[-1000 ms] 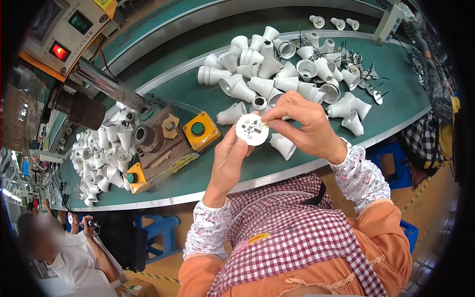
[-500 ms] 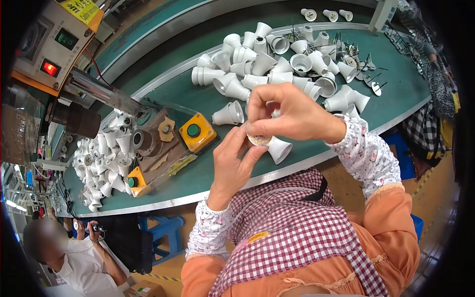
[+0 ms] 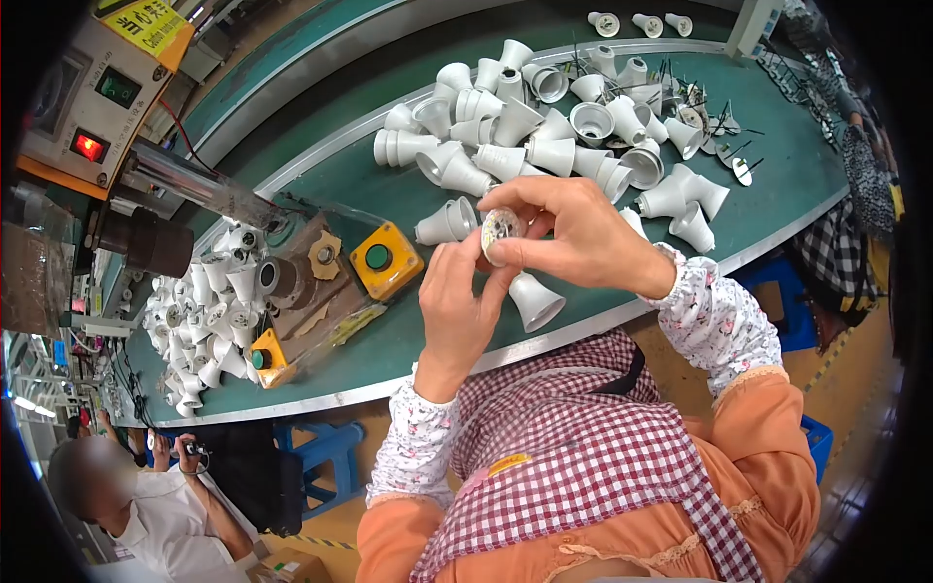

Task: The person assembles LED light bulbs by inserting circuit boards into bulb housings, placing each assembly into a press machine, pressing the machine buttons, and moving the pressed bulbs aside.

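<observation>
Head view: you have the small white round disc with dark parts on its face (image 3: pixel 501 226) above the green-topped workbench (image 3: pixel 348 177), right of the yellow box with a green button (image 3: pixel 385 260). Your right hand (image 3: pixel 583 231) grasps it between thumb and bent fingers; your left hand (image 3: pixel 455 303) pinches at its lower edge. The step in hand looks like positioning the disc two-handed, though curled fingers make it hard to tell whether anything sits behind it. The next move seems to call for light pressure, kept to the rim. Nearer you and right of that yellow box lies one white flared cup (image 3: pixel 536 305); beyond it to the right, a heap of white flared cups (image 3: pixel 518 121).
</observation>
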A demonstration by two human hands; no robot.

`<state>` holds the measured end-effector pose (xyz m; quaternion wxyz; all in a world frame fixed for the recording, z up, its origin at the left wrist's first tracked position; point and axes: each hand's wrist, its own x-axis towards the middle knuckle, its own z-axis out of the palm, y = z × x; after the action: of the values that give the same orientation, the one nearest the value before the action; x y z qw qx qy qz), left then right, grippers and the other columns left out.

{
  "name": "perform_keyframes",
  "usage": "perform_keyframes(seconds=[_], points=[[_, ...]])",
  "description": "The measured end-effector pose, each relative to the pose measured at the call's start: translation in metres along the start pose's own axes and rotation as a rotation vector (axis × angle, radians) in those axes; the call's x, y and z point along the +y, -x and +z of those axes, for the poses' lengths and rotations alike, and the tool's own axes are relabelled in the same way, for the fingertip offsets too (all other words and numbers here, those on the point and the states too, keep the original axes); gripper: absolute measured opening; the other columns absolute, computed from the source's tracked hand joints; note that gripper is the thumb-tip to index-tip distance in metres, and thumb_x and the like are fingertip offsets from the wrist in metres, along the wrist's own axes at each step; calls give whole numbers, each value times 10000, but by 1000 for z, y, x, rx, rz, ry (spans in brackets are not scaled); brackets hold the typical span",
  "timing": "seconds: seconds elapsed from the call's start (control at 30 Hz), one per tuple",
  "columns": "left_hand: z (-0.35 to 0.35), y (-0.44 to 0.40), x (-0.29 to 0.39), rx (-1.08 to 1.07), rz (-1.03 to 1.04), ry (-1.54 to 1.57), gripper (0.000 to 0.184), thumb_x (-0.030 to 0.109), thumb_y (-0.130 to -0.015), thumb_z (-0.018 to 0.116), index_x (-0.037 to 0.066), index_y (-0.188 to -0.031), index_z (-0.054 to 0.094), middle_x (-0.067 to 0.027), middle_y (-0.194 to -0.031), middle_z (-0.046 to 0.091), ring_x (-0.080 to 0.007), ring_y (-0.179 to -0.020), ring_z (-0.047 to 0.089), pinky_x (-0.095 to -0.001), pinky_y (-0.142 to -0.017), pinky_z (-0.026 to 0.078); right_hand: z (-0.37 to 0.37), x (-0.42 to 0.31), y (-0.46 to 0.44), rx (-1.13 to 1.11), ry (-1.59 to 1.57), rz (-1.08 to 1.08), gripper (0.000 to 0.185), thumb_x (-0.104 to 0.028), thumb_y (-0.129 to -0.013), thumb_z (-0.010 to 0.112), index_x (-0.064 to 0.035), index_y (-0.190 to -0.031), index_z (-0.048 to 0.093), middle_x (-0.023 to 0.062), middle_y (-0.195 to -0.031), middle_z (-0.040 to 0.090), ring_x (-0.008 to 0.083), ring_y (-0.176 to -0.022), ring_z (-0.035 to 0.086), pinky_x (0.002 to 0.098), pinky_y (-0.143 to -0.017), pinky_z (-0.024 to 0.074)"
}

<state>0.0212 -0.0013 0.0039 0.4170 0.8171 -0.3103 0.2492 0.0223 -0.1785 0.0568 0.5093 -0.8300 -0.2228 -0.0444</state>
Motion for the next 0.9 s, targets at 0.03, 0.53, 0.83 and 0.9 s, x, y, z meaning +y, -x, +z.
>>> perform_keyframes(seconds=[0.03,0.53,0.83,0.9], points=[[1,-1,-3,12,26,-29,407,74,-738,746,-23,-1090,566,-104,-788,564,-243,-679,550,-342,-591,445,4,3,0,33,-45,-17,449,-121,-765,718,20,-1164,570,121,-974,603,152,-826,615,262,-701,545],[-43,-16,8,-543,289,-122,440,-21,-709,643,66,-1133,566,-94,-1018,594,-221,-906,564,-341,-701,476,-56,3,11,55,-132,99,557,-73,-689,799,-53,-1208,598,37,-969,588,53,-723,554,180,-645,498],[6,12,-5,-531,135,-20,633,9,-663,689,117,-1261,509,-114,-1220,564,-245,-994,590,-337,-760,504,-49,-8,14,110,181,-122,531,-168,-681,816,-43,-1160,622,34,-870,593,99,-705,521,234,-636,467],[5,9,-2,-356,-194,206,684,-4,-656,710,90,-1291,474,-125,-1182,581,-253,-979,617,-339,-770,515,-47,-10,17,141,247,-205,525,-163,-674,817,-36,-1146,626,54,-905,610,119,-715,538,241,-642,473]])
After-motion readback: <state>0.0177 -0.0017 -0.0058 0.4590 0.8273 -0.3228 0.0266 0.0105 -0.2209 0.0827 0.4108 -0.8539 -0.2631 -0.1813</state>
